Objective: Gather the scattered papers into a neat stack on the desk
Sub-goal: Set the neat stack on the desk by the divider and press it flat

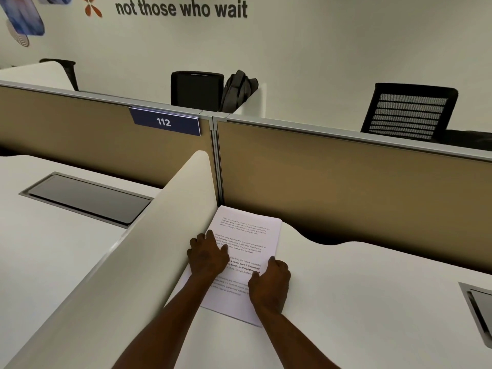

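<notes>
A stack of white printed papers [246, 235] lies flat on the white desk [359, 302], tucked into the corner where the white side divider meets the tan back partition. My left hand [206, 255] rests on the stack's left edge beside the divider, fingers curled down onto the sheets. On the stack's right edge sits my right hand [270, 283], fingers bent with the thumb on top of the paper. Both hands press against the stack from either side. The sheets look roughly aligned, with edges slightly offset at the far end.
A curved white divider [149, 249] runs along the left of the stack. The tan partition [346, 187] stands behind it, with a "112" sign [164, 121]. A cable tray [479, 312] is set in the desk at right. Office chairs [408, 111] stand beyond.
</notes>
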